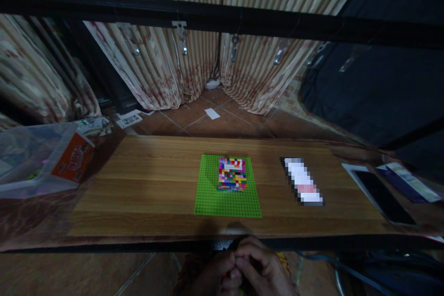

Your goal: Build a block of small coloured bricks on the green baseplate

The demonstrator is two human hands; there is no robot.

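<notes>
Both of my hands are together low in the head view, just in front of the table's near edge. My left hand (219, 272) has its fingers curled and pressed against the other hand. My right hand (258, 263) is closed too, thumb and fingers pinched together at the same spot. Whatever may be between the fingertips is hidden. Beyond them on the table lies a green studded baseplate (227, 206). A block of many-coloured toy bricks (232, 175) stands on it, toward the upper right, apart from my hands.
The wooden table board (145, 185) also bears a lit phone (303, 182) on the right. Farther right lies a dark phone (385, 196) beside a leaflet (409, 180). A clear plastic bin (34, 157) with an orange label stands left. A black bar (208, 14) crosses above.
</notes>
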